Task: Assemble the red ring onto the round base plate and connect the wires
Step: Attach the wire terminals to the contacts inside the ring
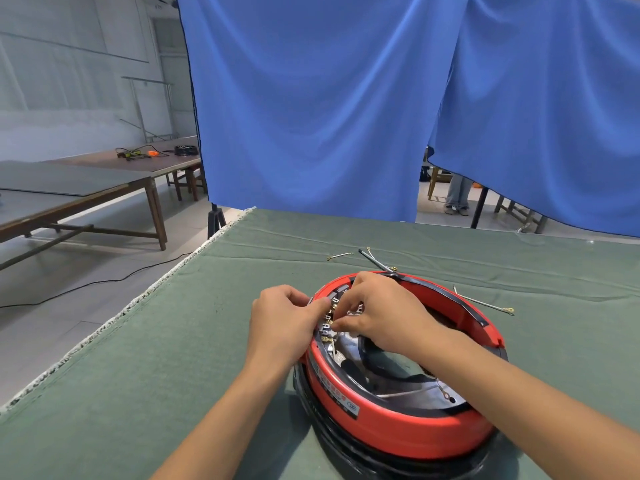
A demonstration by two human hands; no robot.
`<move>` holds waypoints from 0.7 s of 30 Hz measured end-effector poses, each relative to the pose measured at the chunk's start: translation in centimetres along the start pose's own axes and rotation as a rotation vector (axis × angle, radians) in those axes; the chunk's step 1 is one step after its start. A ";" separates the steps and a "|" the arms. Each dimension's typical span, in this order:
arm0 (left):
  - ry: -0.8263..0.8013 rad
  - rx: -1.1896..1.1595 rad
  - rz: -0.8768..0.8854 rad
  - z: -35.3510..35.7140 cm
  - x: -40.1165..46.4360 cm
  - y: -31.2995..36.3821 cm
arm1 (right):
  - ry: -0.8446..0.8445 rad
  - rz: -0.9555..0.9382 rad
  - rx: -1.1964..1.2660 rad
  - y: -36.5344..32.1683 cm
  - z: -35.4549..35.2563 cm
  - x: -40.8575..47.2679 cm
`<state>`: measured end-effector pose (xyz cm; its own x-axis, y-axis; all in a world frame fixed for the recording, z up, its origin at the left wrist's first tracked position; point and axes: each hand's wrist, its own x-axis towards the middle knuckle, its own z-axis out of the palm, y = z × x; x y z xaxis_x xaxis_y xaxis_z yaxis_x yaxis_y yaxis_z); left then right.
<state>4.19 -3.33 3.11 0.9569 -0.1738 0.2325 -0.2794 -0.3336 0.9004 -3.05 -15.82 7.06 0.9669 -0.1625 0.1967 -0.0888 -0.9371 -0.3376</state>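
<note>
The red ring (398,431) sits on the black round base plate (346,448) on the green cloth, near me. Inside it I see silver metal and a row of small brass terminals (327,329) along the left inner edge. My left hand (284,323) rests on the ring's left rim, fingers pinched at the terminals. My right hand (377,311) reaches over the ring from the right, its fingertips pinched on a small connector at the same spot. A thin wire with a ring lug (446,396) lies inside the ring at the front right.
Loose wires with brass lugs lie on the green table cloth (173,341): one (339,256) behind the ring, one (485,303) to its right. A dark rod (375,263) lies behind the ring. Blue curtains (311,116) hang beyond the table; the table's left edge is frayed.
</note>
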 end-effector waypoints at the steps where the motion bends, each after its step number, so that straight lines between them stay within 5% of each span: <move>1: 0.001 -0.012 -0.002 0.0 0.1 0.0 | -0.004 -0.006 -0.002 0.0 -0.1 0.1; 21: -0.007 0.004 0.024 0.0 0.2 0.0 | 0.055 -0.096 -0.006 0.4 0.1 0.0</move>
<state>4.41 -3.34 3.15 0.9492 -0.1888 0.2518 -0.3031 -0.3330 0.8929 -3.07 -16.20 6.84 0.9565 -0.0880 0.2782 0.0023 -0.9511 -0.3090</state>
